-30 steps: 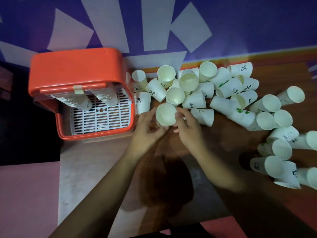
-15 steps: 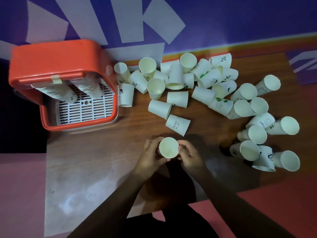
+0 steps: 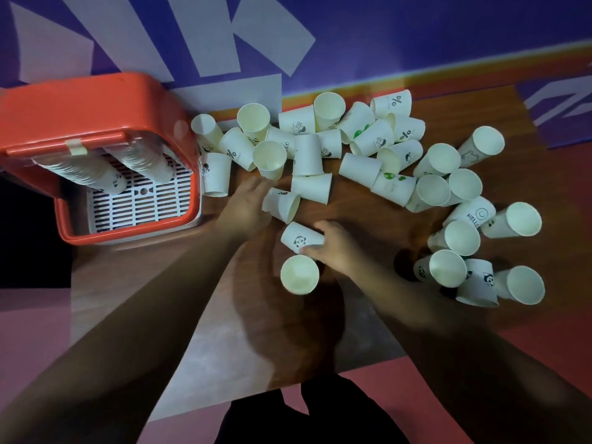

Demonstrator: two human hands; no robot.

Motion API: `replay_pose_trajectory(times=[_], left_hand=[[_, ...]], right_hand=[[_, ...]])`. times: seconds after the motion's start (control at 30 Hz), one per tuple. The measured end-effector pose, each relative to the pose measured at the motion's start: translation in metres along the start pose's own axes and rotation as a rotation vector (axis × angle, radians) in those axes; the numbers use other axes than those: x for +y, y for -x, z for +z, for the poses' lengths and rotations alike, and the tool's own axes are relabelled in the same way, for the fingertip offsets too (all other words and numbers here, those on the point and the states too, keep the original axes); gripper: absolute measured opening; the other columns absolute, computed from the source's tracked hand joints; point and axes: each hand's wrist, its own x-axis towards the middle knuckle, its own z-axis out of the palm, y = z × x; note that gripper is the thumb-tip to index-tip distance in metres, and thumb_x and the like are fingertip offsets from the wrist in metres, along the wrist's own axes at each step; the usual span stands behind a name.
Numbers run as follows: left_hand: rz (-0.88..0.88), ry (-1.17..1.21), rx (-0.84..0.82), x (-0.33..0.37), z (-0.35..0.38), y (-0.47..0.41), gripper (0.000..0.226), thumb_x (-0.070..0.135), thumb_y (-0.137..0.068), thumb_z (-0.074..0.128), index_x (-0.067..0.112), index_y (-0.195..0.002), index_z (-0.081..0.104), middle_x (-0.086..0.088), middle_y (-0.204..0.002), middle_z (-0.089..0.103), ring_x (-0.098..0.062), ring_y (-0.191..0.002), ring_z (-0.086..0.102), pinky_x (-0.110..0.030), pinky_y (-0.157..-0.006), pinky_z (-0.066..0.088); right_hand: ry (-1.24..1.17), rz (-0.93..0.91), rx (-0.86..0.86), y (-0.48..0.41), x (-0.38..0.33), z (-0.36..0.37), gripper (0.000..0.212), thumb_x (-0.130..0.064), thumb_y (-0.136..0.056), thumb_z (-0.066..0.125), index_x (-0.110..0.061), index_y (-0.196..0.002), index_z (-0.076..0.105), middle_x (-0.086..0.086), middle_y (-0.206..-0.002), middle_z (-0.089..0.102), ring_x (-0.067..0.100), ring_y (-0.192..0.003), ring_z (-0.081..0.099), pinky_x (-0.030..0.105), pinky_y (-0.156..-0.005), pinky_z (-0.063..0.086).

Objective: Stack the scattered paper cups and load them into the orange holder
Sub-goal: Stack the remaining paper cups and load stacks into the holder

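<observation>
Though blurred by motion, reads as a two-handed pick at the near edge of the scatter.

Right hand (image 3: 333, 248): fingers curled over a panda cup (image 3: 298, 239), thumb beneath, clamped on its right end. Panda cup on its side on the worktop (image 3: 368, 216), long axis slanting from far-left to near-right. Which end is the mouth: hidden under the hand, cannot tell.

Upright cup (image 3: 299, 274): mouth up, just on the near side of the panda cup, close by the right thumb. Single or already a nested few: cannot tell from above.

Left hand (image 3: 246, 205): fingers straight, apart, against a tipped cup (image 3: 282, 205) lying just right of the fingertips; not yet closed round it.

Other paper cups (image 3: 360, 169): heaped along the far wall and down the right side, most lying over.

Orange holder (image 3: 96, 116): far left, well apart from both hands, two cup stacks (image 3: 99, 176) hanging inside above a white grille (image 3: 144, 203).

Judged next: turn panda cup upright and seat it in the upright cup. Short move toward the body, right hand nearer. Risk: toppling the upright cup.
</observation>
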Motion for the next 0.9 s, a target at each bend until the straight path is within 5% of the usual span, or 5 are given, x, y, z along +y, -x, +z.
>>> replay_pose_trajectory(times=[0.17,0.4,0.57,0.73,0.9], left_hand=[[0.148,-0.225,-0.159,-0.001,0.015,-0.029,0.074,0.004,-0.082,0.077,0.010,-0.151,0.051,-0.014,-0.156,0.049,-0.037,-0.142,0.044,-0.050,-0.113,0.038],[0.086,-0.296,-0.204,-0.011,0.030,-0.011,0.074,0.034,-0.090,0.076,0.019,-0.155,0.044,-0.007,-0.155,0.049,-0.033,-0.139,0.044,-0.047,-0.111,0.033],[-0.143,0.162,-0.053,-0.009,0.023,0.026,0.077,0.028,-0.078,0.089,0.018,-0.145,0.053,-0.002,-0.138,0.061,-0.020,-0.123,0.057,-0.036,-0.102,0.048],[-0.344,0.632,0.108,0.006,0.005,0.078,0.075,0.027,-0.088,0.083,0.024,-0.150,0.042,0.010,-0.140,0.052,-0.012,-0.123,0.052,-0.013,-0.083,0.046],[-0.456,0.902,0.221,0.014,-0.008,0.114,0.070,0.028,-0.093,0.077,0.028,-0.153,0.043,0.004,-0.145,0.053,-0.017,-0.128,0.054,-0.021,-0.089,0.053]], right_hand=[[-0.024,0.035,-0.033,-0.005,0.014,-0.004,0.063,-0.034,-0.079,0.078,-0.013,-0.133,0.053,0.006,-0.127,0.061,0.022,-0.112,0.060,0.037,-0.089,0.053],[-0.206,0.079,0.145,0.020,0.041,-0.027,0.057,-0.037,-0.083,0.065,-0.018,-0.134,0.050,0.004,-0.127,0.054,0.016,-0.108,0.057,0.022,-0.072,0.047],[-0.341,0.045,0.136,0.066,0.043,-0.038,0.055,-0.031,-0.087,0.059,-0.026,-0.139,0.041,0.004,-0.135,0.047,0.018,-0.116,0.052,0.030,-0.089,0.047],[-0.395,-0.053,0.212,0.104,0.016,-0.032,0.077,-0.036,-0.070,0.083,-0.034,-0.133,0.038,-0.006,-0.126,0.054,0.010,-0.114,0.056,0.023,-0.088,0.050],[0.183,-0.291,0.235,0.125,-0.010,-0.026,0.079,-0.049,-0.072,0.081,-0.031,-0.139,0.042,-0.009,-0.140,0.048,0.011,-0.127,0.046,0.018,-0.099,0.033]])
